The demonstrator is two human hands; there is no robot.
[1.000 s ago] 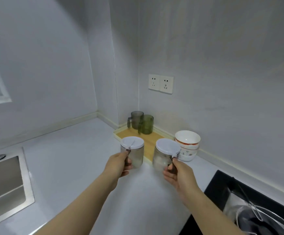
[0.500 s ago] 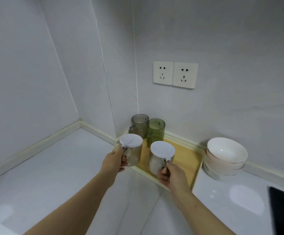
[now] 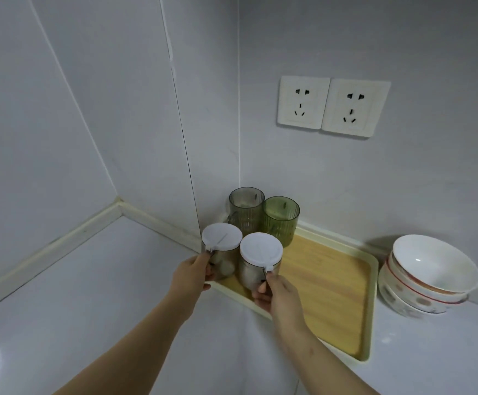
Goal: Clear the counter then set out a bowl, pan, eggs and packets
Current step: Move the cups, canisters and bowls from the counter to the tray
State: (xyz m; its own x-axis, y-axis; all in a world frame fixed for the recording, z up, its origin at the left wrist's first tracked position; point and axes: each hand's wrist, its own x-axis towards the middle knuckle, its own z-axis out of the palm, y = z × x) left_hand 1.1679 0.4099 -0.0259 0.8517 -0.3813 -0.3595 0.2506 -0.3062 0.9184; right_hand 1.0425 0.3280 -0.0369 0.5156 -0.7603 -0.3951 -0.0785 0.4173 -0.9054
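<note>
Two clear jars with white lids are over the near left corner of a wooden tray [image 3: 329,283]. My left hand [image 3: 193,273] grips the handle of the left jar [image 3: 222,250]. My right hand [image 3: 274,292] grips the handle of the right jar [image 3: 260,259]. I cannot tell whether the jars rest on the tray or hang just above it. A stack of white bowls [image 3: 428,275] stands on the counter right of the tray.
A grey cup [image 3: 246,208] and a green cup [image 3: 281,220] stand at the tray's far corner against the wall. Two wall sockets [image 3: 333,105] sit above. The white counter [image 3: 75,295] stretches to the left and front.
Both hands carried the jars forward to the corner, from above the counter to over the tray's near left corner. The view moved closer; sink and stove left the frame.
</note>
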